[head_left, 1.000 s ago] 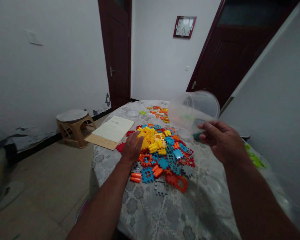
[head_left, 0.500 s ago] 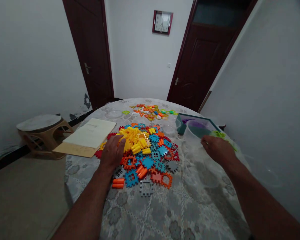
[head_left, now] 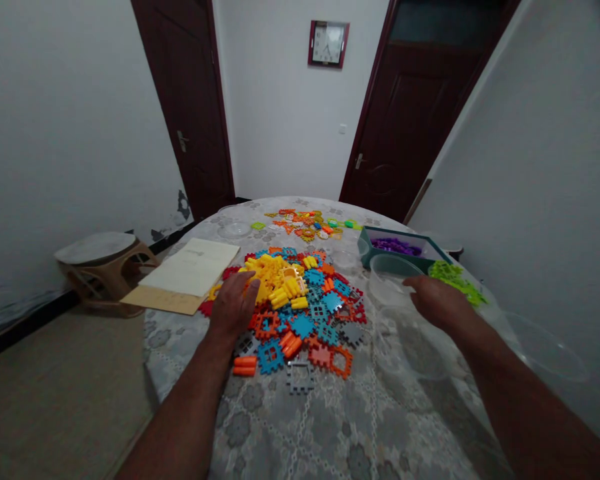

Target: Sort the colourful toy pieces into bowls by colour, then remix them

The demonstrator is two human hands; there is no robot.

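My left hand (head_left: pixel 234 303) rests at the left side of a heap of yellow plastic building pieces (head_left: pixel 270 277), its thumb apart from the fingers. Under and around the yellow heap lie interlocking building tiles (head_left: pixel 303 325) in blue, red, orange and grey. At the right, my right hand (head_left: pixel 437 300) is closed at the rim of a clear plastic tub (head_left: pixel 393 280), which stands upright on the table; its fingertips are partly hidden. Lime-green pieces (head_left: pixel 455 279) lie just beyond that hand.
A teal box (head_left: pixel 367 257) with purple pieces (head_left: pixel 395 246) stands behind the tub. Clear round lids or tubs (head_left: pixel 547 347) lie at the right. Small mixed pieces (head_left: pixel 305 223) lie at the far edge. An open notebook (head_left: pixel 195 267) is at left, beside a stool (head_left: pixel 105 267).
The clear tub has come down from a tilted, raised position to stand upright, with my right hand still at its rim. The purple pieces show more fully. My left hand stays by the yellow heap.
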